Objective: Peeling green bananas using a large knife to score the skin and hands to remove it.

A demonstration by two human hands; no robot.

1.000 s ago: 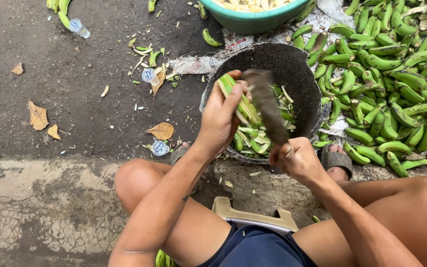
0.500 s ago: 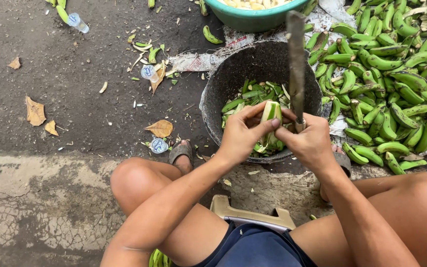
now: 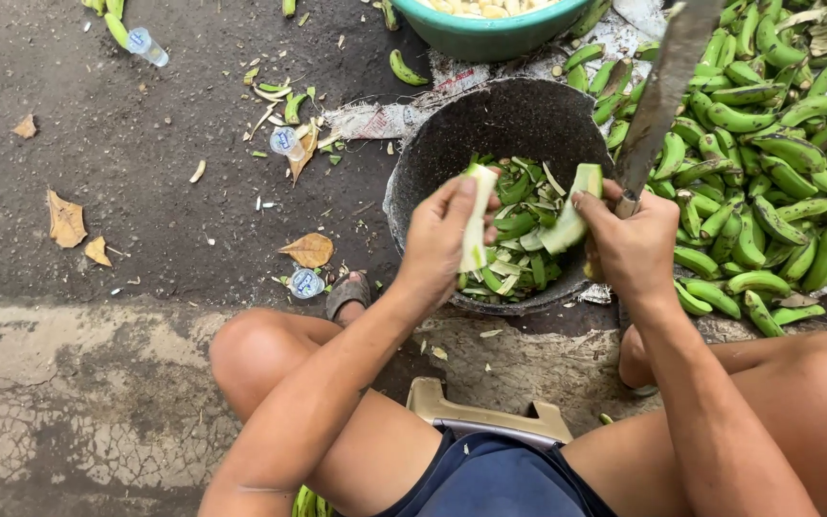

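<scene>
My left hand (image 3: 437, 239) holds a pale peeled green banana (image 3: 476, 218) upright over a black bowl (image 3: 433, 158) filled with green peels. My right hand (image 3: 632, 247) grips a long knife (image 3: 660, 88) with its blade pointing up and away, and its thumb and fingers also pinch a strip of green peel (image 3: 569, 214) pulled off the banana. Both hands hover above the near rim of the bowl.
A heap of unpeeled green bananas (image 3: 777, 172) lies at the right. A teal basin (image 3: 490, 33) with peeled pieces stands behind the bowl. Dry leaves (image 3: 67, 220), small plastic cups (image 3: 285, 142) and peel scraps litter the dark ground. A small stool (image 3: 485, 416) is under me.
The hands have drawn apart over the bowl: the peel has come off the banana to the right, and the knife blade has tilted further to the right.
</scene>
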